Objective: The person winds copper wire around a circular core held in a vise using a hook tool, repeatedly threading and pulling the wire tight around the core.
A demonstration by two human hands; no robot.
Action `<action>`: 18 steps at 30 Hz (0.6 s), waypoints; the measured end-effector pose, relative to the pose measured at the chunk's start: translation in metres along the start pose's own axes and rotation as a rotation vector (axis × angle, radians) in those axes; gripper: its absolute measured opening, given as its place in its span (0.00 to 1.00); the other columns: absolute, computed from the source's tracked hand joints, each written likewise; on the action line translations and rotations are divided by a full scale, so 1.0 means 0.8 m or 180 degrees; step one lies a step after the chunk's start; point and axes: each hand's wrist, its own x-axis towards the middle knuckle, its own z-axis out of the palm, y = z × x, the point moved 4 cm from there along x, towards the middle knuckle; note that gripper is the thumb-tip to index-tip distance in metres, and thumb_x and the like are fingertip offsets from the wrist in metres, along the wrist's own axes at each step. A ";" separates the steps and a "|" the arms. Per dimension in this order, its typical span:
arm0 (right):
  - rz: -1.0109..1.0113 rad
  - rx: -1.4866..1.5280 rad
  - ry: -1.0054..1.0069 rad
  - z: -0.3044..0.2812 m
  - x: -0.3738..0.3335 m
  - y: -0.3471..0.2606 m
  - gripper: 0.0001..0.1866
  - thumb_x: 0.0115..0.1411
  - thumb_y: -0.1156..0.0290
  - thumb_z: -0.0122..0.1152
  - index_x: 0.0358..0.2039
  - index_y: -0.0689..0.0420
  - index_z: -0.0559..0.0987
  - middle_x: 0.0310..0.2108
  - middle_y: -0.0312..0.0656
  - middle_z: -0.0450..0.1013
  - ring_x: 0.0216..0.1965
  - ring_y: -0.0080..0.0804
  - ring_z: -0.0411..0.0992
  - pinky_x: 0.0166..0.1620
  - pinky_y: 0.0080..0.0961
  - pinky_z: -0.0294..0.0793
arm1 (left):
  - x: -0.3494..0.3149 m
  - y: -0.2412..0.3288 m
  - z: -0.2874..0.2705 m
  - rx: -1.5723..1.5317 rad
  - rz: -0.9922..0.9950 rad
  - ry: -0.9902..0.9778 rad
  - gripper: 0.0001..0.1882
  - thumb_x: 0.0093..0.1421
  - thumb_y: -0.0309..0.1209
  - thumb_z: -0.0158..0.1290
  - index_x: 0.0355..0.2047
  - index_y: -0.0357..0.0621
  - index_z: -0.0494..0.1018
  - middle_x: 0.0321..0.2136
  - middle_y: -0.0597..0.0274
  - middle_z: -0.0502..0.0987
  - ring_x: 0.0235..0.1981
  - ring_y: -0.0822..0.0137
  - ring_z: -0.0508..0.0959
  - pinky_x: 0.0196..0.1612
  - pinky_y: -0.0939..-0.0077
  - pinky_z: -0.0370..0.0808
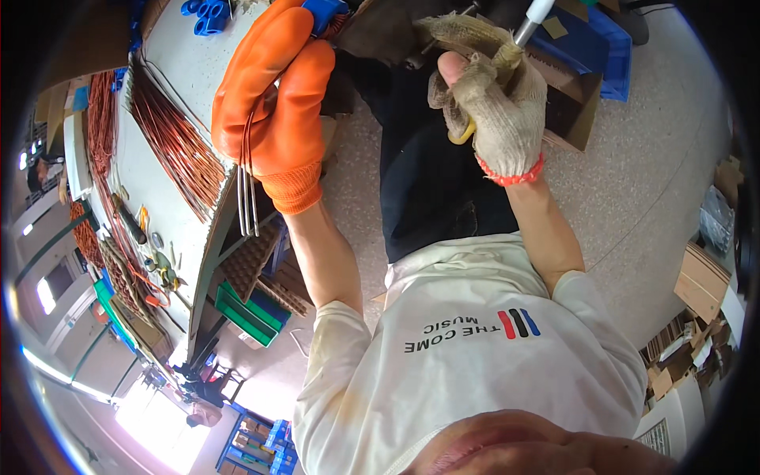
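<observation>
My left hand (285,103), in a thick orange rubber glove, is closed around a few thin copper-coloured rods (246,194). Their silvery ends stick out below the palm, beside the table edge. A blue piece (323,11) shows by the fingertips; I cannot tell whether they touch it. My right hand (503,119) wears a worn, off-white knit glove with a red cuff, the thumb tip bare. It is closed on a metal rod with a white end (525,33), which points up and away. Something yellow (464,133) peeks out under those fingers, its kind unclear.
On the white table (176,178) at left lie a bundle of copper rods (170,134), blue parts (209,16) and hand tools (131,222). Green bins (247,313) stand below. At far right are a blue crate (613,55), a cardboard box (582,111) and stacked cardboard (697,289).
</observation>
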 end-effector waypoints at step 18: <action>0.1032 -0.0008 -0.0539 0.059 -0.029 -0.007 0.08 0.57 0.73 0.75 0.26 0.61 0.83 0.23 0.43 0.82 0.19 0.17 0.75 0.20 0.16 0.72 | -0.007 0.004 0.014 -0.0336 -0.0674 0.0535 0.19 0.60 0.26 0.66 0.52 0.38 0.81 0.48 0.47 0.83 0.48 0.61 0.83 0.54 0.69 0.79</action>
